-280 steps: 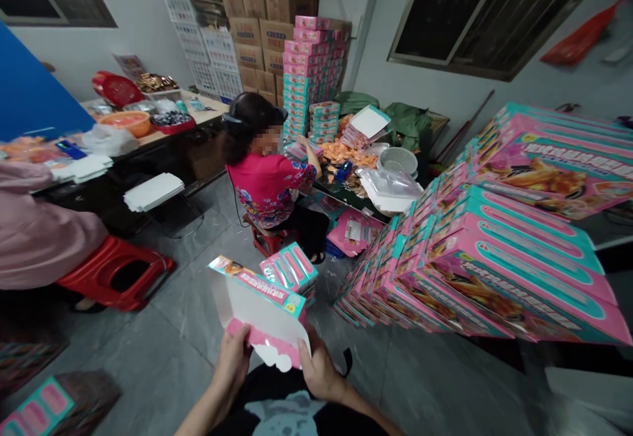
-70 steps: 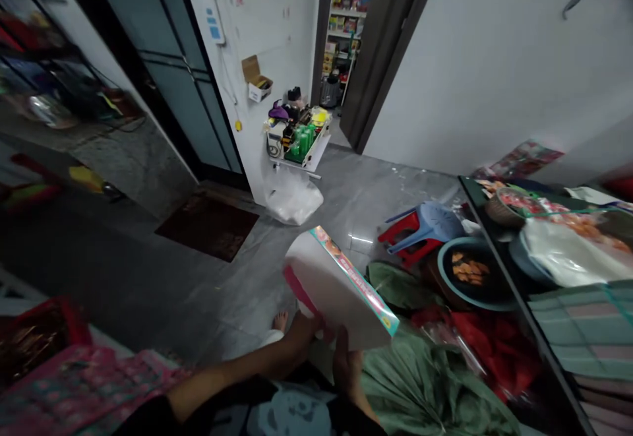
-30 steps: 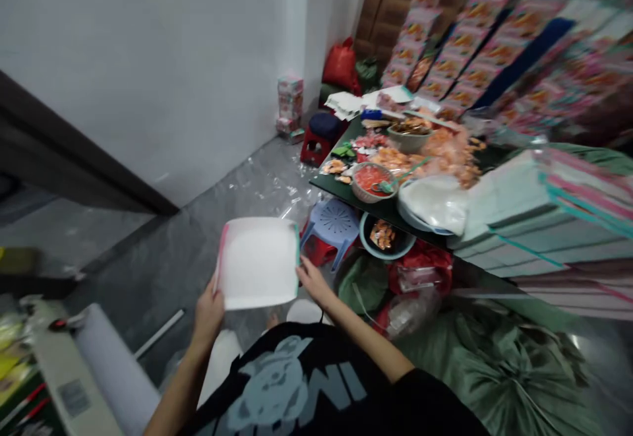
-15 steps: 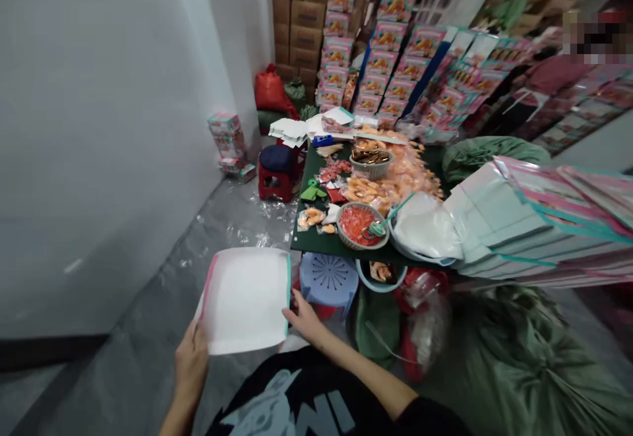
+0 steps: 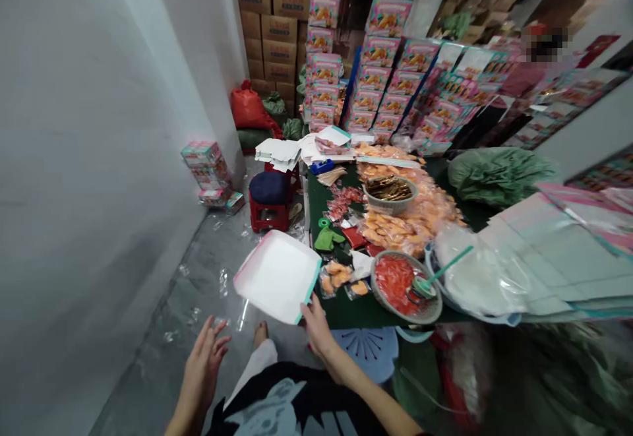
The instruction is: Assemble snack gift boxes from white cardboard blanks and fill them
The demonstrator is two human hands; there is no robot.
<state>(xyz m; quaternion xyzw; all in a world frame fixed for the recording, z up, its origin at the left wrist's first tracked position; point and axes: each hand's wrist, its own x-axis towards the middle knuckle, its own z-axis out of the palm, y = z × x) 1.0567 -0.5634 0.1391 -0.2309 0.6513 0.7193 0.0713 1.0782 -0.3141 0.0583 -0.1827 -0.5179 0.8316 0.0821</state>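
A white sheet of card [image 5: 279,278] with one pink edge and one teal edge hangs in front of me, left of the table. My right hand [image 5: 315,322] pinches it at its lower right corner, by the teal edge. Off to the card's lower left is my left hand [image 5: 205,350], its fingers apart and nothing in it. Just right of the card, orange pieces in clear bags [image 5: 337,276] lie on the dark green table [image 5: 346,314]. A basket of red packets [image 5: 395,284] with a green-handled scoop [image 5: 426,284] stands beside them.
A red stool [image 5: 270,208] with a dark cushion stands beyond the card. Blue plastic stool [image 5: 368,350] under the table's near edge. Stacked flat cartons [image 5: 539,245] lie on the right. Printed boxes [image 5: 378,80] pile up behind; a person [image 5: 524,83] is at the far right.
My left hand has let go of the card. My right hand has carried the card forward and to the right, closer to the table. The view has shifted.
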